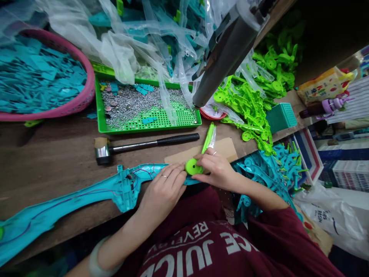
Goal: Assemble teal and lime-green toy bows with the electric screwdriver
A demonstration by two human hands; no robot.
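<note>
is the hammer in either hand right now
No, the hammer lies on the wooden table, while the left hand and right hand are both at the lime-green piece.

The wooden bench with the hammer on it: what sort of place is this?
Likely a workshop or factory for plastic goods, judging by the pink basket of blue pieces, green tray of small metal parts and heap of lime-green parts.
</note>
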